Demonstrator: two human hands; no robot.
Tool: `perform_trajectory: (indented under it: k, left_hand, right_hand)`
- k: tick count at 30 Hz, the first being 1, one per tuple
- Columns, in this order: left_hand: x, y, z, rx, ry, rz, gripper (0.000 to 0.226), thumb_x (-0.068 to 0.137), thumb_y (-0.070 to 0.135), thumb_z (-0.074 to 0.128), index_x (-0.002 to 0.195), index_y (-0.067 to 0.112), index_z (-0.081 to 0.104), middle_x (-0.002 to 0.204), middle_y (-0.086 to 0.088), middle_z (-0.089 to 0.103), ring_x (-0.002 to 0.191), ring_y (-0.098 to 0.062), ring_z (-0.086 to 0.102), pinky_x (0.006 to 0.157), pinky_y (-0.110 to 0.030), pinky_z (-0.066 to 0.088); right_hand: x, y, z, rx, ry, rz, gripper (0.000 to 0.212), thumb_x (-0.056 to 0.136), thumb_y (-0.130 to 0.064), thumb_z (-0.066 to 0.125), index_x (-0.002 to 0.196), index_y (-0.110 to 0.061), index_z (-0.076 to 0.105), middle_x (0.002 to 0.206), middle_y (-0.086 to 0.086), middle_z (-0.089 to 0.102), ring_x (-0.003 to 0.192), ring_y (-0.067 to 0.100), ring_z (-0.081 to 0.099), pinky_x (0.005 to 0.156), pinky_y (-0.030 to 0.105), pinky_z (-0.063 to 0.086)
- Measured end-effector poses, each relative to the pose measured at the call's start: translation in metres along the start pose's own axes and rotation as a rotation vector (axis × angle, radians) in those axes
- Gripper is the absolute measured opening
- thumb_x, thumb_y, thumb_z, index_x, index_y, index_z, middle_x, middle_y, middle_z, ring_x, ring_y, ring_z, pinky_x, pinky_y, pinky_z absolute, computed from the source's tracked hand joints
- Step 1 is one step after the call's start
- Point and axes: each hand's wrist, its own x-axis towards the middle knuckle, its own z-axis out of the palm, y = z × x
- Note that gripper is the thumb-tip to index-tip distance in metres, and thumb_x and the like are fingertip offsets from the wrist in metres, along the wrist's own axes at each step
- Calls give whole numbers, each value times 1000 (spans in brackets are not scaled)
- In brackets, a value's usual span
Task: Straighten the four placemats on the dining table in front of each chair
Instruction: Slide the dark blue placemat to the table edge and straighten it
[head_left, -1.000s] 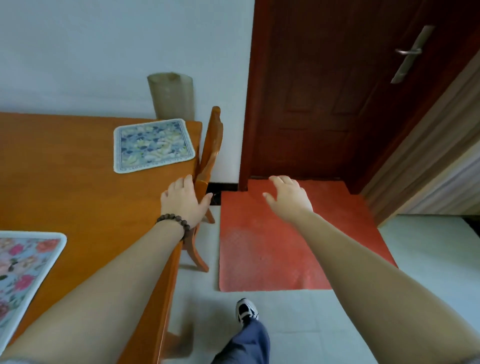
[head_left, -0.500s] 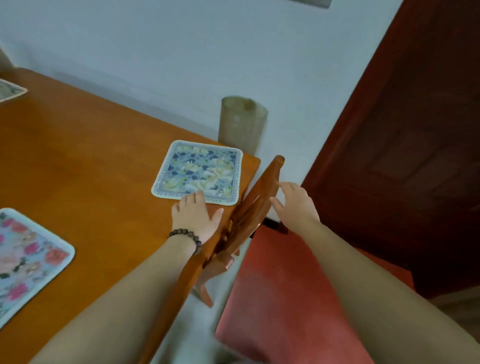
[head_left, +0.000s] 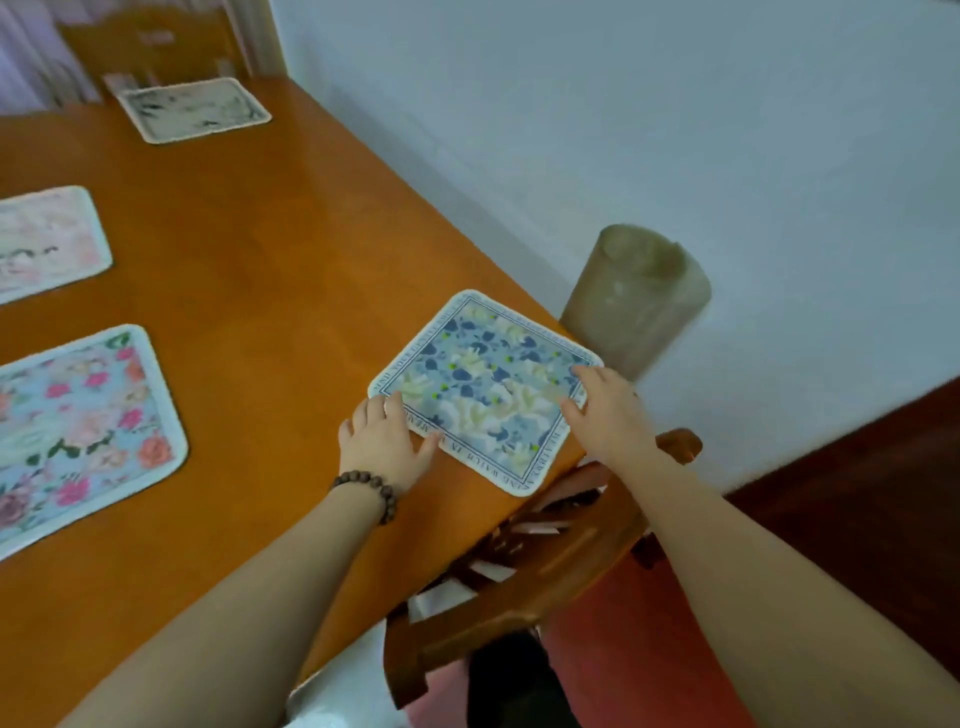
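Note:
A blue-and-cream floral placemat lies skewed like a diamond near the right end of the orange wooden table. My left hand, with a bead bracelet on the wrist, rests flat on the mat's near-left edge. My right hand lies flat on its right corner, fingers spread. A pink-rose placemat sits at the left edge. A pale pink placemat lies further back, and a grey-white placemat is at the far end.
A wooden chair is tucked under the table's right end, below my right arm. A tall beige cylindrical bin stands against the white wall behind the table corner. Another chair stands at the far end. A red floor mat lies underfoot.
Both hands moved forward from the table edge and chair back onto the blue floral placemat. My view swung left, bringing more of the table and the other placemats into sight.

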Motion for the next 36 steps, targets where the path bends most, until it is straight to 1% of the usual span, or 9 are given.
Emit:
perform_trajectory:
  k: [3,6,10,16,21,24,29,33,36]
  left_hand:
    - [22,18,12,6,-12,-106,79,88,64,36,146,12,23,150,-11,30,139,-28,23,112,-49,24]
    - [44,35,22,-2,-19,-208,79,88,64,36,147,13,21,152,-11,27,141,-29,20,113,-50,22]
    - [71,46,33,-12,-59,-306,84,87,68,33,151,17,10,159,-11,10,145,-28,5,114,-50,11]
    - [116,45,49,41,-157,-334,98,82,75,34,151,22,-11,159,-10,-11,144,-28,-14,116,-53,1]
    - [149,36,59,41,-190,-375,105,75,83,34,148,27,-18,158,-9,-15,144,-28,-16,114,-57,-1]
    - [157,29,66,-10,-183,-384,106,73,85,32,150,28,-13,159,-5,-11,145,-27,-12,113,-56,-3]
    - [142,28,77,7,-108,-307,99,77,81,34,152,25,2,159,-5,6,145,-25,0,116,-53,4]
    - [117,17,76,53,-46,-344,97,76,82,31,150,23,14,152,-9,23,139,-29,18,113,-48,19]
    - [92,1,74,65,-16,-385,92,77,80,33,148,23,21,145,-9,30,133,-29,24,108,-45,26]
  right_hand:
    - [49,20,9,5,-97,-74,52,95,-36,48,140,-11,41,142,11,42,130,28,36,102,42,35]
    - [94,34,20,-32,-175,-151,58,95,-44,47,144,-15,34,150,12,31,138,28,24,110,43,26]
    - [126,43,37,-68,-267,-129,74,90,-62,41,150,-25,18,160,9,1,145,28,-5,116,49,9]
    - [127,58,75,-124,-436,-25,92,82,-78,32,150,-32,-11,154,10,-29,140,34,-26,112,57,-6]
    - [116,60,96,-56,-392,106,89,86,-72,34,151,-27,-7,155,14,-26,140,37,-24,112,56,-5]
    - [117,57,101,-28,-368,97,86,88,-68,34,152,-24,-3,156,17,-20,140,38,-24,115,52,-6]
    - [122,50,106,-38,-356,113,84,88,-67,36,152,-23,3,156,20,-17,139,42,-25,113,56,-8]
    - [142,45,110,-99,-363,-8,82,87,-69,33,152,-26,8,158,18,-11,141,40,-20,114,54,-8]
    - [163,35,115,-132,-388,-143,81,86,-71,33,151,-29,11,158,16,-10,142,39,-18,114,53,-6]
